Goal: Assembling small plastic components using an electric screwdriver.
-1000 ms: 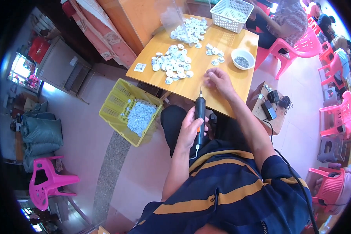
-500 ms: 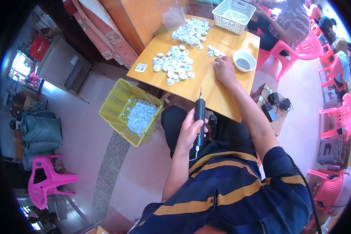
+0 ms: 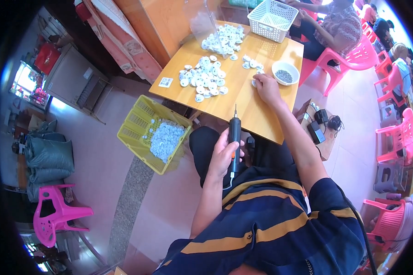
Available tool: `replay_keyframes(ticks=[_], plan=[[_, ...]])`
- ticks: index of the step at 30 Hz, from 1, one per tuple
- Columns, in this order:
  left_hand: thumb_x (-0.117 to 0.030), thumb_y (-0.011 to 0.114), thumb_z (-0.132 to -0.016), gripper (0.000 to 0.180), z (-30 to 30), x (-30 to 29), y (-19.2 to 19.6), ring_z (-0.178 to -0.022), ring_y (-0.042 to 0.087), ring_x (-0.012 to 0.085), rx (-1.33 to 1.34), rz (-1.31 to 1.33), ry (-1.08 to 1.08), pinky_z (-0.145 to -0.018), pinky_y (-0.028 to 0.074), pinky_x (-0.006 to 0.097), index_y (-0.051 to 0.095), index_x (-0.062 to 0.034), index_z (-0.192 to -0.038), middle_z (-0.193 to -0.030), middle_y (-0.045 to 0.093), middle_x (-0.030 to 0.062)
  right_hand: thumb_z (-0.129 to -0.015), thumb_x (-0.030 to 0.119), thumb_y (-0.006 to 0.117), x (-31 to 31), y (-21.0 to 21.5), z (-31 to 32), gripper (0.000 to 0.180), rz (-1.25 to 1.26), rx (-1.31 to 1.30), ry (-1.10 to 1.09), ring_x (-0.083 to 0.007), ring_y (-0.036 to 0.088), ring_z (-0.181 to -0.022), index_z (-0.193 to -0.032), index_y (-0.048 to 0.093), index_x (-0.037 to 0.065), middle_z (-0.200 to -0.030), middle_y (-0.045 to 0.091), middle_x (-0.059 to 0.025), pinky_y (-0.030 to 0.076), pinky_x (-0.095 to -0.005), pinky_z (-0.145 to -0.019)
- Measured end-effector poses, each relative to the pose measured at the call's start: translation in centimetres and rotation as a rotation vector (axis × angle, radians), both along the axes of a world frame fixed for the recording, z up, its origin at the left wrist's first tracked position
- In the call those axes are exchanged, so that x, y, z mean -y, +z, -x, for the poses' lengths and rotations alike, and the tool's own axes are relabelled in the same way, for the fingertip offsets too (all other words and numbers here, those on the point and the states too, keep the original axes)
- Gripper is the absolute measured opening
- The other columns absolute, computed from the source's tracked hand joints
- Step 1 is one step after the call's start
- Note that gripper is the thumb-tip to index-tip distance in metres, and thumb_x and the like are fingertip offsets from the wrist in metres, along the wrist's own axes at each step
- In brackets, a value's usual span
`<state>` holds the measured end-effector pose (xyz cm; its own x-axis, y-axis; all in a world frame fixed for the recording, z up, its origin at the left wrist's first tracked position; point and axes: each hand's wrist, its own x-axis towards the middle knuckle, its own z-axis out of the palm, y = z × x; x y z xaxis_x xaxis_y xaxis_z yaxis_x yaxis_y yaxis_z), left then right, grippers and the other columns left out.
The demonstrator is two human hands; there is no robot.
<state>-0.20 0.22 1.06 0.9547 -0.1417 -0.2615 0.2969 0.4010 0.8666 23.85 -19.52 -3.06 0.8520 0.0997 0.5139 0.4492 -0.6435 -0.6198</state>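
My left hand (image 3: 222,155) is wrapped round a black electric screwdriver (image 3: 235,133) with its bit pointing up, held over my lap just off the table edge. My right hand (image 3: 267,87) rests at the right part of the wooden table, its fingers bent together on a small white round piece (image 3: 253,83), partly hidden by the fingertips. Just beyond it lie a few more white round pieces (image 3: 248,63). To its right stands a white bowl (image 3: 293,80) of small grey metal screws (image 3: 284,76). A loose heap of white round pieces (image 3: 204,78) covers the table's left middle.
At the table's back, more white pieces (image 3: 227,39) spill from a clear plastic bag (image 3: 201,23) beside a white basket (image 3: 267,32). A yellow crate (image 3: 137,137) of pale pieces stands on the floor at left. Black adapters (image 3: 316,132) lie at right; a co-worker (image 3: 342,30) sits beyond.
My right hand has shifted slightly toward me, and a white round piece now shows at its fingertips. The left hand keeps the screwdriver in the same place.
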Motion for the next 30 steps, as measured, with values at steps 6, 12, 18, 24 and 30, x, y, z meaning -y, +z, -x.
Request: replay_keyframes(ticks=[6, 12, 18, 24, 30], plan=[[-0.008, 0.052, -0.096, 0.059, 0.1, 0.1, -0.1, -0.073, 0.067, 0.0138, -0.001, -0.009, 0.0, -0.06, 0.058, 0.026, 0.034, -0.0038, -0.151, -0.101, 0.065, 0.0113, -0.086, 0.013, 0.068, -0.2, 1.1, 1.5, 0.021, 0.16, -0.146, 0.041, -0.0371, 0.069, -0.093, -0.104, 0.072, 0.004, -0.1, 0.069, -0.0209, 0.055, -0.0442, -0.084], [-0.009, 0.053, -0.095, 0.059, 0.0, 0.2, 0.2, -0.073, 0.067, 0.0132, -0.006, -0.008, -0.006, -0.061, 0.058, 0.025, 0.034, -0.0042, -0.151, -0.101, 0.065, 0.0108, -0.089, 0.012, 0.067, 0.4, 0.2, 1.3, 0.024, -0.019, -0.135, 0.085, -0.0297, 0.069, -0.089, -0.112, 0.069, 0.003, -0.102, 0.07, -0.0159, 0.055, -0.0378, -0.079], [-0.009, 0.053, -0.095, 0.059, 0.0, 0.2, 0.1, -0.073, 0.066, 0.0122, 0.009, -0.006, -0.006, -0.06, 0.057, 0.025, 0.036, -0.0047, -0.151, -0.101, 0.065, 0.0097, -0.098, 0.004, 0.056, -0.3, -0.5, 2.7, 0.023, -0.859, -0.624, 0.264, -0.0102, 0.063, -0.085, -0.12, 0.061, 0.002, -0.104, 0.068, -0.0023, 0.049, -0.0244, -0.07], [-0.01, 0.053, -0.095, 0.058, 0.0, 0.3, 0.1, -0.074, 0.066, 0.0118, 0.024, -0.019, -0.02, -0.062, 0.056, 0.025, 0.037, -0.0061, -0.151, -0.101, 0.065, 0.0085, -0.093, -0.001, 0.056, -2.3, -0.2, 5.4, 0.027, -1.037, -0.685, 0.293, -0.0108, 0.063, -0.089, -0.119, 0.058, 0.008, -0.104, 0.066, -0.0034, 0.048, -0.0226, -0.075], [-0.01, 0.053, -0.095, 0.059, 0.0, 0.3, 0.0, -0.074, 0.066, 0.0118, 0.017, -0.018, -0.011, -0.062, 0.056, 0.025, 0.036, -0.006, -0.151, -0.101, 0.065, 0.0089, -0.091, -0.006, 0.051, -3.1, 0.8, 6.9, 0.042, -1.049, -0.744, 0.405, -0.0128, 0.061, -0.093, -0.13, 0.055, 0.007, -0.103, 0.058, -0.0041, 0.051, -0.0236, -0.081]])
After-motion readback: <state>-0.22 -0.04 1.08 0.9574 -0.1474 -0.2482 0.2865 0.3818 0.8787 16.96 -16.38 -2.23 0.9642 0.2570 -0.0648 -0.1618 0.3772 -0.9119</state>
